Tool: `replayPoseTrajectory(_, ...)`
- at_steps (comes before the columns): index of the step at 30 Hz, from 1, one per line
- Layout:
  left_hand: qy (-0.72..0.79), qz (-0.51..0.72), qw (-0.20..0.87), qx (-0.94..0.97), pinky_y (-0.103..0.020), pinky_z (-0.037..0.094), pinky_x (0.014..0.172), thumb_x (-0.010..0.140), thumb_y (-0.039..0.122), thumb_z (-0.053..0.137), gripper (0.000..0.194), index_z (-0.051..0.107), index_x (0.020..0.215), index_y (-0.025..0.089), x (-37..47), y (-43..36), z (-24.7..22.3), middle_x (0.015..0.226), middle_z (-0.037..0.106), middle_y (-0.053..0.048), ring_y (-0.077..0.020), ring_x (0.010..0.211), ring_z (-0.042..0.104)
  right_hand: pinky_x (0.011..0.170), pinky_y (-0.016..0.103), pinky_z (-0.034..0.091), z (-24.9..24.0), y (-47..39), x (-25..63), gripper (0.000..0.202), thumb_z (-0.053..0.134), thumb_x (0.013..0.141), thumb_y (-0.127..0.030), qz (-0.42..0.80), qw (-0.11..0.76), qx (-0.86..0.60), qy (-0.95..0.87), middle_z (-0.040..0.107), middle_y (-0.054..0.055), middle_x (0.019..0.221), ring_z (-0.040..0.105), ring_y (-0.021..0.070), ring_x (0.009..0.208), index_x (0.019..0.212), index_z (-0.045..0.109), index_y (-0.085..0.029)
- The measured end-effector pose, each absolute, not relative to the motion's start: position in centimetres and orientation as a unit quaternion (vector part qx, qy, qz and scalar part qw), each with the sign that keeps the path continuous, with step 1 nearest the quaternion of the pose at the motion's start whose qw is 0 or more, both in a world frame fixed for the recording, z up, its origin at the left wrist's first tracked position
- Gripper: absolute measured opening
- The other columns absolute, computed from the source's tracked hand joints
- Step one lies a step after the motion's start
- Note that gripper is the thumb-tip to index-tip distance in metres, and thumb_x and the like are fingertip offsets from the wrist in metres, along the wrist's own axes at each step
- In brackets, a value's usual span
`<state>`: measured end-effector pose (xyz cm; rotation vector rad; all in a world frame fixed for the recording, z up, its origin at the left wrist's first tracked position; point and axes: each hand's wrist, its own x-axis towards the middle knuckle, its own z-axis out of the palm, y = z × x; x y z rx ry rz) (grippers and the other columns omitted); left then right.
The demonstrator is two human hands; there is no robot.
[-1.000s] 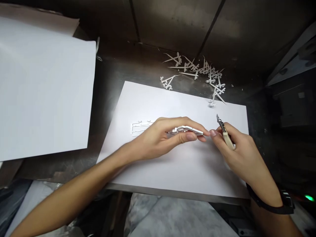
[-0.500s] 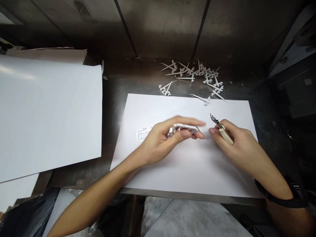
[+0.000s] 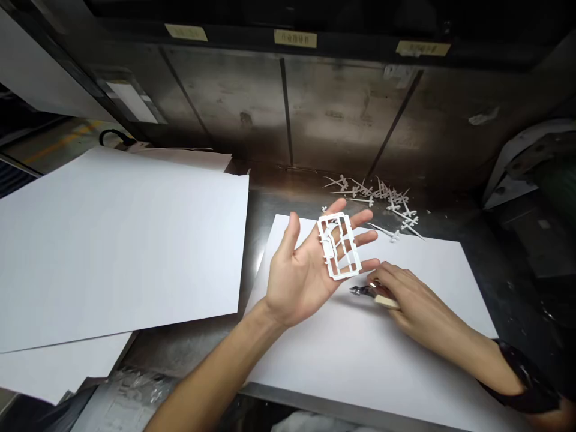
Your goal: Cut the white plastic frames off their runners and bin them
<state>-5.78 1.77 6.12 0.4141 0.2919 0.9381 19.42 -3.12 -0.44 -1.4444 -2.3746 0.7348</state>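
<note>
My left hand [image 3: 299, 282] is turned palm up with its fingers spread. A white moulded plastic frame [image 3: 329, 246] with thin inner bars rests flat on those fingers. Just to the right, my right hand [image 3: 407, 294] is closed round a pair of nippers [image 3: 383, 300] with cream handles. Their metal jaws point left, below the frame and apart from it. My right fingertips are close to the left hand's little finger. Beneath both hands lies a large white sheet [image 3: 382, 366]. Its left part is partly hidden by the left hand.
Cut-off white plastic sprues [image 3: 382, 191] lie heaped behind the sheet, with one sprue [image 3: 392, 235] on its back edge. Large white sheets [image 3: 180, 252] are stacked at the left. A metal panel [image 3: 333, 114] stands along the back of the metal table [image 3: 175, 345].
My left hand has turned palm up and spread its fingers, so the frame now lies face-on. The nippers have swung to point left. The head view has tilted up and left.
</note>
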Motion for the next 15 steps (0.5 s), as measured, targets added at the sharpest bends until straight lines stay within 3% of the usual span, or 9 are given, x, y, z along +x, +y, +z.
replayPoseTrajectory(6, 0.108, 0.471, 0.849, 0.215, -0.042, 0.065, 0.105, 0.119, 0.061, 0.026, 0.061, 0.068, 0.146, 0.025, -7.1, 1.4, 7.7, 0.161, 0.061, -0.008, -0.0273, 0.139, 0.066, 0.084, 0.041, 0.046, 0.0, 1.4, 16.1, 0.025, 0.054, 0.099, -0.003, 0.233, 0.119, -0.417, -0.87, 0.072, 0.009, 0.116, 0.063, 0.0299, 0.1, 0.112, 0.063, -0.022)
replayPoseTrajectory(11, 0.183, 0.635, 0.698, 0.277, -0.033, 0.064, 0.105, 0.122, 0.047, 0.03, 0.046, 0.07, 0.137, 0.03, -9.8, 1.7, 9.7, 0.156, 0.065, 0.001, -0.0236, 0.144, 0.063, 0.085, 0.041, 0.041, 1.2, 2.9, 13.0, 0.026, 0.052, 0.103, -0.004, 0.214, 0.119, -0.425, -0.871, 0.072, 0.007, 0.109, 0.061, 0.0286, 0.097, 0.119, 0.062, -0.021)
replayPoseTrajectory(15, 0.248, 0.662, 0.642, 0.295, -0.033, 0.062, 0.109, 0.121, 0.049, 0.028, 0.045, 0.066, 0.139, 0.033, -10.6, 1.6, 10.3, 0.158, 0.063, 0.003, -0.0259, 0.15, 0.059, 0.082, 0.039, 0.04, 1.4, 3.3, 9.9, 0.018, 0.056, 0.107, -0.009, 0.223, 0.092, -0.412, -0.879, 0.073, 0.006, 0.108, 0.061, 0.0274, 0.092, 0.117, 0.065, -0.022)
